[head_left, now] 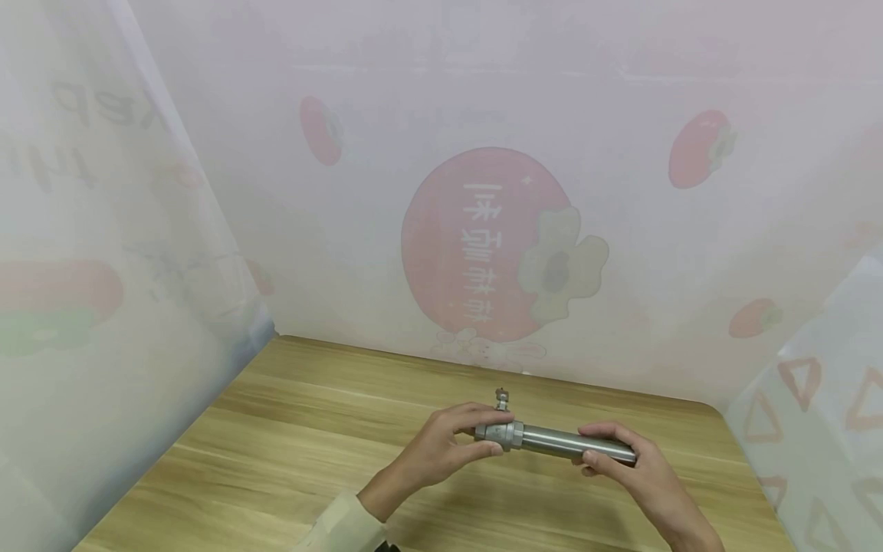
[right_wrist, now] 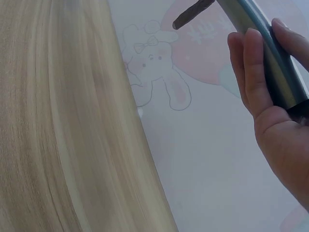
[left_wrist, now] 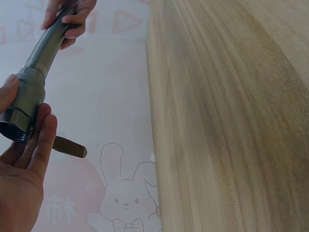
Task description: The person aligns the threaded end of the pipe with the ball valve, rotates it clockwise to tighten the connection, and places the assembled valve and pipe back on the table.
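A metal valve (head_left: 506, 435) is joined end to end with a straight steel pipe (head_left: 559, 439), both held above the table. My left hand (head_left: 436, 448) grips the valve body between fingers and thumb. Farther right, my right hand (head_left: 645, 468) holds the pipe near its free end, thumb on the near side. Some thread (left_wrist: 37, 66) shows at the joint in the left wrist view, where the valve's open end (left_wrist: 13, 126) faces the camera. A handle (left_wrist: 70, 146) sticks out sideways from the valve, partly behind the left fingers; it also appears in the right wrist view.
Below the hands spreads a wood-grain table (head_left: 303, 429). A pale printed curtain (head_left: 372, 253) with red fruit and a rabbit drawing stands along its back edge. Similar sheets (head_left: 159, 322) close off the left and right sides.
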`<move>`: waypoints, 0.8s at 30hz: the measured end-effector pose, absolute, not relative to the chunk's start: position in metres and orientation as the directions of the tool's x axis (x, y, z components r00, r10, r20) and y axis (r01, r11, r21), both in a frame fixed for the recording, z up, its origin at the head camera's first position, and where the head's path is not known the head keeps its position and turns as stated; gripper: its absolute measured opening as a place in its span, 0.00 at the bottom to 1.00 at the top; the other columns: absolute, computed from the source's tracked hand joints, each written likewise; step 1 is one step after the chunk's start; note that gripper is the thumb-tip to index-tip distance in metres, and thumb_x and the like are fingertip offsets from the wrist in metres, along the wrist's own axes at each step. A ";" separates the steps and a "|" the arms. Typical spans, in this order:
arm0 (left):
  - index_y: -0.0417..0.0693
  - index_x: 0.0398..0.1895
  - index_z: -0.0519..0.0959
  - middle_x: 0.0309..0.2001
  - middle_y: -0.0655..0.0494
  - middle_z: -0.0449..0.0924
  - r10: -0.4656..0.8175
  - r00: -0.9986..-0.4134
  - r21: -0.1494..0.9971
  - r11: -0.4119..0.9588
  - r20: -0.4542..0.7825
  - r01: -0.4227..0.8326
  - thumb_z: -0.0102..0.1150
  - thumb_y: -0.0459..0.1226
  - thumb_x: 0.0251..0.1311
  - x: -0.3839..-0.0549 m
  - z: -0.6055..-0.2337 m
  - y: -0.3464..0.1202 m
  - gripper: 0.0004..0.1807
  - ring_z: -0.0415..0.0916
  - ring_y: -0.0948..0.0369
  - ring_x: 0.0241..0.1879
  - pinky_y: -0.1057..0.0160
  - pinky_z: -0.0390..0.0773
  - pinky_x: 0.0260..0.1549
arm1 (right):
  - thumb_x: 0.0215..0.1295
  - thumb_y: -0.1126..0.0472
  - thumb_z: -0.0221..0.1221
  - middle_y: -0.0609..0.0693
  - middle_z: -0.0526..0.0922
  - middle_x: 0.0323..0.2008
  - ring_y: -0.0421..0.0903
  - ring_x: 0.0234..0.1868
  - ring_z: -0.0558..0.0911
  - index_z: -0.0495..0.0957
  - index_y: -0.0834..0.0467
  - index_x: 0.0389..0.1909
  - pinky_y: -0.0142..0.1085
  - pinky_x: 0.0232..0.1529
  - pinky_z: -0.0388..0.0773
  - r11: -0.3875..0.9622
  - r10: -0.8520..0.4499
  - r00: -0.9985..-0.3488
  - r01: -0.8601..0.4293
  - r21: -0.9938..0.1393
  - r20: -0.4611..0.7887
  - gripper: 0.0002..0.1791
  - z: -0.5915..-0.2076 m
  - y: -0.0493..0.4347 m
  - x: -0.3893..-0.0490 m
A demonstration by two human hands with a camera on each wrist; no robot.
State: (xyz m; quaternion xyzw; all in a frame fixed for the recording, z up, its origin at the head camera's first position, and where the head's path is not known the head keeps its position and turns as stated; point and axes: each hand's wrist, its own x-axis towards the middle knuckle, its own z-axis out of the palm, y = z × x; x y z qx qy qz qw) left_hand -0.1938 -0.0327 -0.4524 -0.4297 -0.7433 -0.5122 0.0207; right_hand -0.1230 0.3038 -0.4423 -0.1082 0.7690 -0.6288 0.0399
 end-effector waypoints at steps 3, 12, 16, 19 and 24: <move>0.51 0.69 0.84 0.65 0.50 0.86 0.619 -0.630 0.744 0.108 0.469 0.659 0.71 0.41 0.72 -0.194 -0.453 -0.033 0.24 0.84 0.63 0.58 0.62 0.88 0.56 | 0.80 0.65 0.62 0.51 0.86 0.58 0.50 0.52 0.90 0.76 0.64 0.68 0.39 0.56 0.89 0.194 -0.218 -0.972 -0.130 -0.972 0.087 0.20 -0.443 0.304 -0.123; 0.45 0.69 0.83 0.65 0.48 0.86 0.619 -0.619 0.731 0.103 0.484 0.675 0.70 0.41 0.73 -0.194 -0.453 -0.033 0.24 0.85 0.62 0.57 0.63 0.88 0.55 | 0.75 0.68 0.66 0.47 0.79 0.65 0.45 0.60 0.83 0.74 0.62 0.63 0.35 0.55 0.85 0.220 -0.216 -0.969 -0.170 -0.961 0.122 0.20 -0.442 0.304 -0.119; 0.45 0.68 0.83 0.64 0.48 0.87 0.613 -0.612 0.721 0.097 0.500 0.686 0.70 0.40 0.73 -0.193 -0.452 -0.033 0.23 0.85 0.62 0.56 0.63 0.89 0.54 | 0.75 0.68 0.66 0.49 0.80 0.61 0.46 0.55 0.84 0.75 0.62 0.64 0.35 0.54 0.85 0.223 -0.217 -0.969 -0.163 -0.961 0.114 0.20 -0.440 0.304 -0.118; 0.45 0.68 0.83 0.63 0.48 0.87 0.610 -0.616 0.726 0.094 0.498 0.681 0.70 0.40 0.73 -0.193 -0.452 -0.033 0.23 0.85 0.62 0.55 0.63 0.89 0.54 | 0.76 0.67 0.66 0.49 0.82 0.58 0.45 0.52 0.85 0.76 0.61 0.65 0.35 0.52 0.85 0.225 -0.217 -0.970 -0.160 -0.961 0.110 0.20 -0.440 0.304 -0.118; 0.48 0.69 0.84 0.64 0.48 0.87 0.611 -0.623 0.734 0.098 0.489 0.672 0.70 0.40 0.73 -0.194 -0.452 -0.033 0.23 0.85 0.63 0.56 0.62 0.89 0.54 | 0.76 0.68 0.65 0.48 0.84 0.55 0.44 0.50 0.85 0.77 0.62 0.65 0.35 0.52 0.86 0.223 -0.214 -0.968 -0.176 -0.959 0.128 0.20 -0.441 0.305 -0.119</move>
